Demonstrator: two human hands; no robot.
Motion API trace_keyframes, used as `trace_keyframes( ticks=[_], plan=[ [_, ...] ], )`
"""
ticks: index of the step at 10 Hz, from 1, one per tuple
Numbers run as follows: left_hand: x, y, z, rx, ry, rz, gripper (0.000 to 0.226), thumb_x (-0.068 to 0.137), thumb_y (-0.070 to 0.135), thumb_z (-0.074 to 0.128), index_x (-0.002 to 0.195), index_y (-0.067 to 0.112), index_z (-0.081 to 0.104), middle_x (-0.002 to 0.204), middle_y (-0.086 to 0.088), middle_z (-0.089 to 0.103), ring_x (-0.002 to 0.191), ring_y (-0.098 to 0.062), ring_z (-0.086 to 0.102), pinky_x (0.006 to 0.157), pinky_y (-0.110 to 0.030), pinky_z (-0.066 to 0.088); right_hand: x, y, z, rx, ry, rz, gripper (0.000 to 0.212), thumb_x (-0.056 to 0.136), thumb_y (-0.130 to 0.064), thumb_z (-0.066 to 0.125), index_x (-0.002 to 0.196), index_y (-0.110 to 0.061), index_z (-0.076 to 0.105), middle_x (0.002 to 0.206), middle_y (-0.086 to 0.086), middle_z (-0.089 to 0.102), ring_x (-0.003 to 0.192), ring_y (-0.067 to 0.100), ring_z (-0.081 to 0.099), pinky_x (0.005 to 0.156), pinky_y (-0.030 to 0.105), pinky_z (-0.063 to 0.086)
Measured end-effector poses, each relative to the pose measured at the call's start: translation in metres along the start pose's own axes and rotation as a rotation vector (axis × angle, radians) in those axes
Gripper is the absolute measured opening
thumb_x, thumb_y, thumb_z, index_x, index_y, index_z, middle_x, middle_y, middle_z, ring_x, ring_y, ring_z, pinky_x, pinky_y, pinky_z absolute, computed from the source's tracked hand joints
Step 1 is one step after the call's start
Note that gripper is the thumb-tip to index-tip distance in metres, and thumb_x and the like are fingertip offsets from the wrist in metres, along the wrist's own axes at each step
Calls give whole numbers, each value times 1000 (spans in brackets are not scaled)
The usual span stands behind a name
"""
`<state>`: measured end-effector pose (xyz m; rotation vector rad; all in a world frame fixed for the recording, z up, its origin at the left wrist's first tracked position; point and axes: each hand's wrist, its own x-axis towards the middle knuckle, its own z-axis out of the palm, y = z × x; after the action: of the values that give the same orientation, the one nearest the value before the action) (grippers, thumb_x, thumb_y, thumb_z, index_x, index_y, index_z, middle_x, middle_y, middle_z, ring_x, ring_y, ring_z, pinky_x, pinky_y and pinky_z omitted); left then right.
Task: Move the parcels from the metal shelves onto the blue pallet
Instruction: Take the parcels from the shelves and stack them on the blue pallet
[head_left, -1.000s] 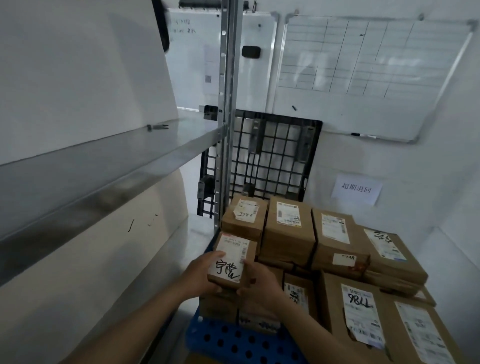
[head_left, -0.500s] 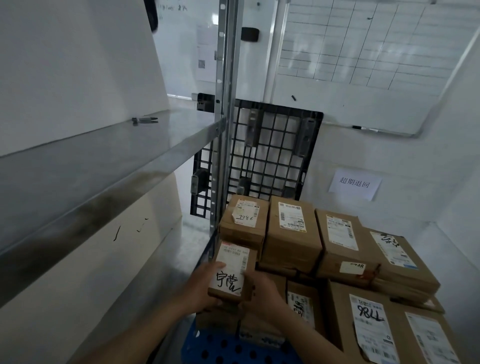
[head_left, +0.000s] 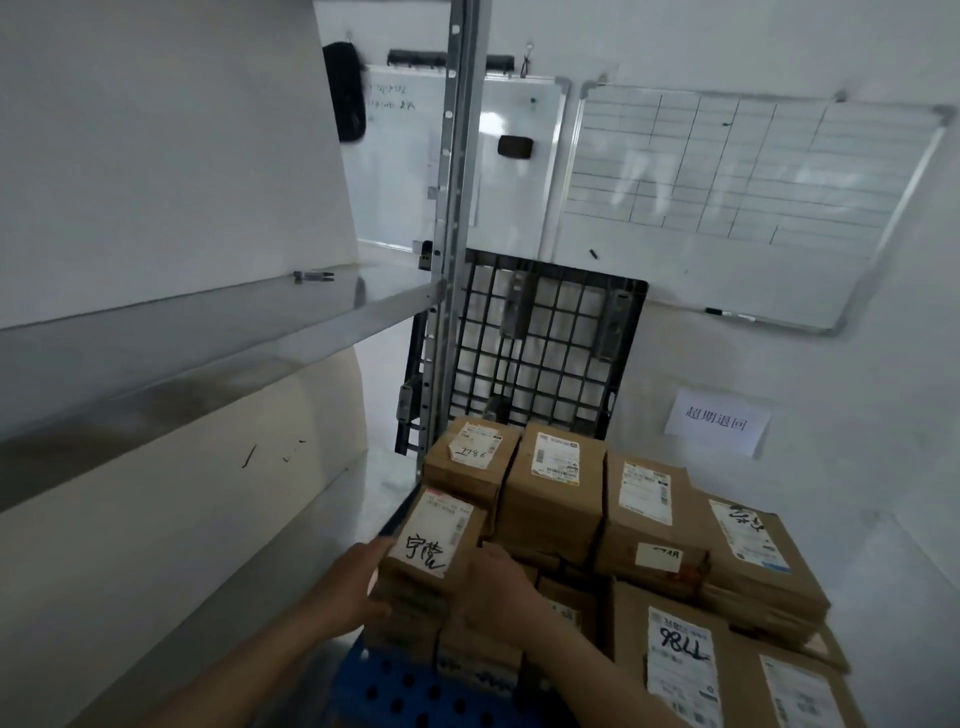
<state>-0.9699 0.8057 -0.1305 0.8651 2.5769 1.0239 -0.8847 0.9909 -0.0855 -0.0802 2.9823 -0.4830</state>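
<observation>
Head view, nearest: front-left corner of the blue pallet (head_left: 415, 696), with left hand (head_left: 358, 587) and right hand (head_left: 493, 587) gripping the small parcel (head_left: 441, 535) from either side, fingers (head_left: 485, 561) curled and pressed together against its cardboard walls. Resting atop the pallet's front-left stack, handwritten label up, touching other parcels (head_left: 556, 493) behind and to the right. Farther back: metal shelf (head_left: 208, 332) on the left, black pallet (head_left: 545, 353) leaning upright against the wall, two whiteboards (head_left: 727, 197) above.
</observation>
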Motion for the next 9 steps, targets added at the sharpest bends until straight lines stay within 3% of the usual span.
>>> trace_keyframes(
  ticks=[1,2,3,4,5,6,7,9],
  plan=[
    [-36,11,15,5,71,-69,55,73,20,75,112,42,42,110,25,49,104,0,50,70,0,41,-33,-5,-2,68,68,-139,48,87,-25,55,133,-18,43,140,4,45,128,21,39,107,26,28],
    [-74,18,37,90,126,-169,58,78,23,69,128,30,40,119,19,40,109,0,43,83,-6,33,-55,-9,11,128,47,-150,36,87,-23,56,121,-10,53,129,7,53,121,23,48,101,26,39],
    [-116,22,59,202,146,-276,20,89,24,51,107,33,47,110,19,46,106,-6,52,68,-4,36,-74,-23,22,125,-18,-188,50,88,-17,55,135,-12,39,142,3,39,132,20,36,108,24,29],
    [-182,32,65,140,231,-462,42,91,17,45,132,20,40,137,0,43,125,-18,44,95,-25,43,-93,-52,28,228,-61,-265,47,86,-14,58,131,-11,45,134,9,49,125,22,45,100,23,35],
    [-236,33,56,172,339,-489,51,90,30,53,137,26,33,143,4,34,130,-15,36,107,-27,31,-104,-88,42,266,-115,-328,47,85,-5,57,131,-6,44,134,12,48,123,22,46,93,12,39],
    [-298,21,46,124,417,-563,61,90,30,56,142,25,24,149,0,27,135,-16,30,110,-26,27,-100,-123,69,317,-200,-374,47,89,-5,54,134,-6,40,139,11,43,122,17,44,87,0,37],
    [-355,13,36,126,515,-628,63,88,26,58,141,21,24,146,0,27,133,-15,32,107,-25,32,-94,-159,96,249,-261,-405,55,87,-25,60,136,-17,35,144,2,37,131,15,36,110,21,27],
    [-425,0,16,40,658,-767,64,85,25,62,138,20,28,135,-4,40,123,-16,40,96,-18,31,-95,-217,122,191,-336,-470,75,77,-21,70,139,-21,26,146,1,31,133,16,33,106,24,29]
  ],
)
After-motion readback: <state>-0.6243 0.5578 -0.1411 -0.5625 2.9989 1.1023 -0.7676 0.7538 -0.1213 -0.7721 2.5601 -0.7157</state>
